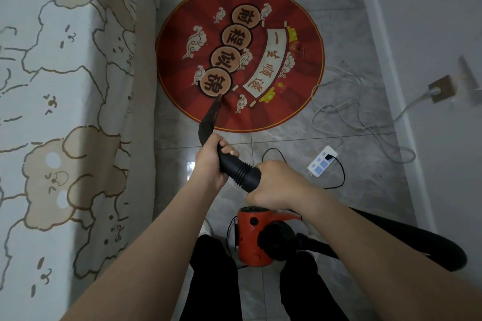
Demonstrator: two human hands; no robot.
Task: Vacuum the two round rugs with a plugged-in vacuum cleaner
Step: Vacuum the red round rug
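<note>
On the grey tiled floor [352, 34] far ahead lies a round red rug [182, 65] with gold-edged circles, cloud motifs and a scroll design; only this one rug is in view. Both hands hold the black vacuum hose nozzle [208, 122], whose narrow tip touches the near-left part of the rug, just at the lowest gold circle. Left hand [208, 164] wraps around the smooth curved section of the tube, fingers curled tight round it, fingertips [229, 151] showing on top. Right hand [276, 182] grips the ribbed cuff [243, 172] just behind, fingers clenched over it, knuckles up; its fingertips are hidden under the tube. Hands sit just beside each other, not touching. Near, between the person's black-trousered legs [214, 281], stands the orange vacuum cleaner body [250, 237] with a black round fitting on its right side, from which the thick black hose [417, 237] loops out right and back toward the right hand. White power strip [322, 161] lies on the floor right of the hands, a black plug in it, thin black cable [341, 172] curving near it. White cord [339, 112] coils loosely right of the rug and runs to a wall socket [440, 88] on the right wall. Left side is filled by a hanging cloth [65, 112] printed with beige bear-like shapes.
</note>
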